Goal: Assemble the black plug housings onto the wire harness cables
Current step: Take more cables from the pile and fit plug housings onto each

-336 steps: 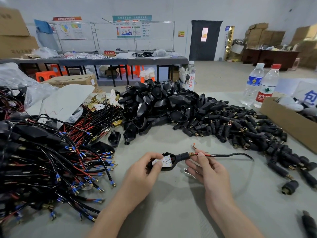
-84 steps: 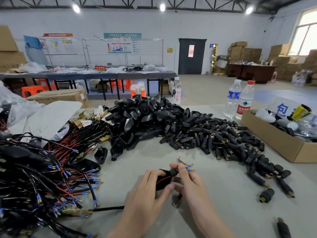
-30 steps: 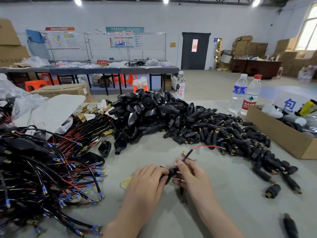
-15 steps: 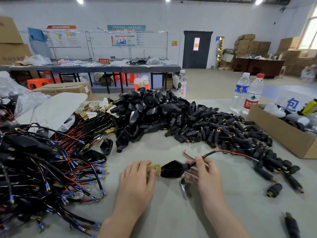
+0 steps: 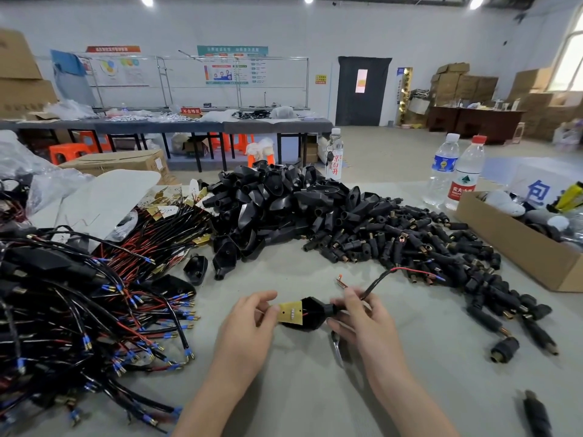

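- The yellow board [image 5: 290,312] is pinched at its left edge in the grip of the left hand [image 5: 246,329], with thumb and fingers curled onto it.
- The narrow neck of the black plug housing [image 5: 312,315] is grasped in the grip of the right hand [image 5: 369,323], with the fingers curled round it.
- The housing is held between both hands over the near middle of the bench [image 5: 299,389], and the board is seated in its open wide end.
- A black cable [image 5: 375,283] is seen leaving the neck and arching up to the right, ending in red wire.
- A shiny metal tool [image 5: 337,345] is laid on the bench beneath the right hand.
- Further back, loose housings [image 5: 277,200] are heaped, with cylindrical connectors [image 5: 410,244] spread to their right.
- Wire harnesses [image 5: 79,304] are tangled at the left.
- A cardboard box [image 5: 517,247] and two water bottles [image 5: 441,168] are set at the right.
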Tool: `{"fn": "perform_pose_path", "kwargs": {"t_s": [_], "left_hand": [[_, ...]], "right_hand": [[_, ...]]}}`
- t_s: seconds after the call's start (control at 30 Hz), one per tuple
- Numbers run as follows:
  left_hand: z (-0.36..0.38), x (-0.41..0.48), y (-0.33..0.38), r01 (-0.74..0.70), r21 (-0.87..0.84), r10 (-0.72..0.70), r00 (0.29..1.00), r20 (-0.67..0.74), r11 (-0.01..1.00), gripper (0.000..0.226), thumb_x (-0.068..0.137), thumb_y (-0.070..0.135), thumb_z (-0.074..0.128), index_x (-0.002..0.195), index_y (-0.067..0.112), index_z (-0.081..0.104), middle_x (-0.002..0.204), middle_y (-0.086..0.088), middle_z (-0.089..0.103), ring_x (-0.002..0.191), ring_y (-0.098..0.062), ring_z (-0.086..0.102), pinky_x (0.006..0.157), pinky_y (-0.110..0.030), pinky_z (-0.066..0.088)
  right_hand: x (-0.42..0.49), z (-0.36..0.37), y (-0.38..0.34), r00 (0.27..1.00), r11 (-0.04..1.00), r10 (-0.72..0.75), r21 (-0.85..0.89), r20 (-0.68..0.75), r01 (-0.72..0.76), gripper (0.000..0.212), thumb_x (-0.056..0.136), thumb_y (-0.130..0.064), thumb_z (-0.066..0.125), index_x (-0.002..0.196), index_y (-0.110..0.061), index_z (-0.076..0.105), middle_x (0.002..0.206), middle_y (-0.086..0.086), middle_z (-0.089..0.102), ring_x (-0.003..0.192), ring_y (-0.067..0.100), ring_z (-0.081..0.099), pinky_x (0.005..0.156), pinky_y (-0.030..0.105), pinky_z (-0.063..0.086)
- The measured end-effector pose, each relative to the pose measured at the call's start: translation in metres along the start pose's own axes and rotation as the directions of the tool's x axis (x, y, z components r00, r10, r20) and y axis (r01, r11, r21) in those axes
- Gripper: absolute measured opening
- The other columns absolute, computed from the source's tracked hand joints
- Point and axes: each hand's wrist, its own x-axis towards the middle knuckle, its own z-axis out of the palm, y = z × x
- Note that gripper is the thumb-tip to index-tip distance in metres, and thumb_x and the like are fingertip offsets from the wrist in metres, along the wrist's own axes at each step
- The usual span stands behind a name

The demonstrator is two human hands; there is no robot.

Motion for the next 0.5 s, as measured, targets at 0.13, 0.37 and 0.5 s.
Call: {"fn": "perform_pose_path", "kwargs": {"t_s": [0.13,0.37,0.5], "left_hand": [[0.0029,0.0,0.002,0.041,-0.159,-0.038,0.999,0.023,0.986,0.018,0.094,0.023,0.064,0.104,0.037,0.065,0.083,0.02,0.064,0.076,-0.002,0.06,0.075,-0.027,0.05],[0.0042,0.0008,0.0023,0.063,-0.196,-0.061,0.998,0.016,0.979,0.016,0.095,0.023,0.064,0.101,0.038,0.064,0.081,0.017,0.062,0.075,-0.009,0.065,0.074,-0.029,0.052],[0.0045,0.0012,0.0054,0.077,-0.244,-0.076,0.997,0.011,0.967,0.015,0.095,0.02,0.063,0.101,0.033,0.062,0.079,0.019,0.065,0.077,-0.003,0.064,0.072,-0.019,0.048]], "right_hand": [[-0.0031,0.0036,0.0021,0.997,0.999,0.027,-0.027,0.072,-0.025,0.016,0.095,-0.012,0.063,0.11,-0.011,0.058,0.099,0.024,0.069,0.084,0.023,0.075,0.066,0.019,0.057],[-0.0023,0.0038,0.0022,0.994,1.0,0.011,-0.002,0.108,-0.01,0.019,0.095,-0.006,0.063,0.112,-0.01,0.057,0.081,0.009,0.075,0.079,0.018,0.074,0.067,0.021,0.057],[-0.0017,0.0047,0.0029,0.994,0.997,0.005,0.071,0.111,-0.013,0.013,0.095,-0.006,0.061,0.107,-0.008,0.056,0.085,0.01,0.076,0.08,0.019,0.074,0.069,0.02,0.058]]}}
